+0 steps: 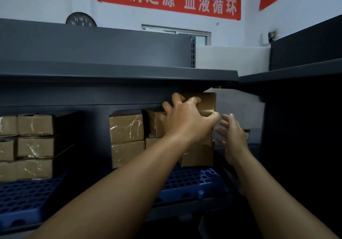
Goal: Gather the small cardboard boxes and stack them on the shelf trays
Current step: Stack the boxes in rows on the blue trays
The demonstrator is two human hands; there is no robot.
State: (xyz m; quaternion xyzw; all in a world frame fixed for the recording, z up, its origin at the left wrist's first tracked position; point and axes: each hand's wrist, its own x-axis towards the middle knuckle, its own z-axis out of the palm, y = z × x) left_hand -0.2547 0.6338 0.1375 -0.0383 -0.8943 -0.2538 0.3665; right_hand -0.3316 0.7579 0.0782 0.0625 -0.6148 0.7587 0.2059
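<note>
A small cardboard box [205, 101] is held by the left hand [187, 120] at the top of the right-hand stack [198, 155], just under the edge of the dark shelf [118, 76] above; the fingers are curled over its near top edge and the thumb is pressed under its lower right corner, so the box is gripped rather than merely touched. The right hand [234, 137] is held just beside the stack's right face with the fingers spread and nothing in them — whether the palm touches the cardboard cannot be told. The stack stands on a blue perforated tray [194, 183], with a second pile [126, 138] just to its left and a third group of boxes [35, 146] well apart at the far left. The chief risk is judged to be the tight gap overhead: if the box is pushed in tilted, its upper edge could catch on the shelf lip and the boxes beneath could be shoved back or knocked askew. A sideways slip off the open right side is also possible, since that face is guarded only by the open hand. The box appears to lie flat, its long axis running roughly left to right along the shelf, one broad side facing the camera — though much of it is hidden by the fingers.
</note>
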